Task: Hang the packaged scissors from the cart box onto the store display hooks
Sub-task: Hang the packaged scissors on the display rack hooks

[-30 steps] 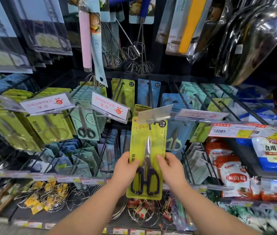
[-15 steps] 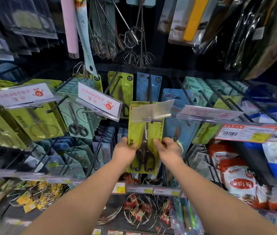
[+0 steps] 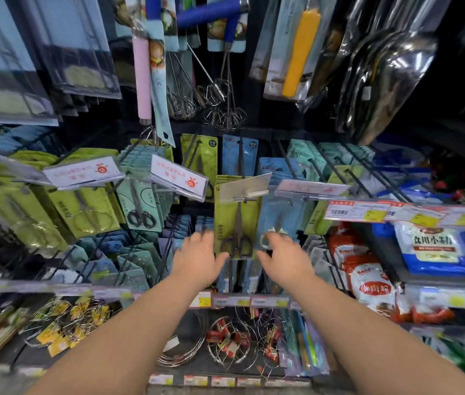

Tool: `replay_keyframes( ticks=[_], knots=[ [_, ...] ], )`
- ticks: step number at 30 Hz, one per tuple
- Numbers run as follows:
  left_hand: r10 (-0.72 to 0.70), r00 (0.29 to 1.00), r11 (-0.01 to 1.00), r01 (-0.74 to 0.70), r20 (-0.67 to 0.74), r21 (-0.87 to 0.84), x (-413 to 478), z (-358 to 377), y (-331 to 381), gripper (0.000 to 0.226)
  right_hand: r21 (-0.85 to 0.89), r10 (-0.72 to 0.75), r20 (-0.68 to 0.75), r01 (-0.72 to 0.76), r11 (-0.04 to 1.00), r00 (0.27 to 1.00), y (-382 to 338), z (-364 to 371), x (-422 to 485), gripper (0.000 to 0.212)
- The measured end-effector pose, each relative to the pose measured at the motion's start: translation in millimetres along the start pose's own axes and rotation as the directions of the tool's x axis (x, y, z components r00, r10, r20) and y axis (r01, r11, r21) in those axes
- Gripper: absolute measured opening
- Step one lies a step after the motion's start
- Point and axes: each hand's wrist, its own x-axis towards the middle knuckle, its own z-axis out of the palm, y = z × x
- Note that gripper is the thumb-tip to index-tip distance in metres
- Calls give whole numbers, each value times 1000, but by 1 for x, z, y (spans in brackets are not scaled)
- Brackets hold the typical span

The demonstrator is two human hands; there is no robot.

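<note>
— Where is the pack of scissors?

— The green scissors pack [image 3: 237, 223] hangs on a display hook [image 3: 241, 155] in the middle of the frame. A clear price flap [image 3: 244, 187] sits across its top. More green packs hang behind it.

— Are the hands holding it?

— No. The left hand [image 3: 197, 259] is just beside the pack's lower left corner, fingers spread open, holding nothing. The right hand [image 3: 281, 258] is near the lower right corner, also open with loose fingers, and empty. Both look blurry, so I cannot tell if a fingertip touches the card.

— What else is around?

— Blue scissors packs [image 3: 278, 220] hang just right of the green one. Metal whisks [image 3: 217, 104] hang in the upper middle. Red and white food bags [image 3: 373, 283] sit on a shelf at the right. Wire rings [image 3: 231, 343] lie at the bottom.
</note>
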Motion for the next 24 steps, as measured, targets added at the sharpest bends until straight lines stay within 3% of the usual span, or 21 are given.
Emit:
replay_keyframes(
  ticks=[3,7,16,24],
  knots=[
    [121,992,970,-123,20,212,-35,-15,5,70,-198,-37,8,37,979,999,0,-16,-33,54],
    [199,977,935,-214,79,284,-73,-23,20,75,-292,12,57,6,956,998,7,-34,-83,65],
    [390,906,854,-423,168,302,-135,-8,97,77,-341,182,30,-161,926,983,70,-64,-192,65],
    [529,811,757,-584,251,292,-194,28,222,76,-263,350,-41,-349,900,936,179,-98,-288,66]
  ],
)
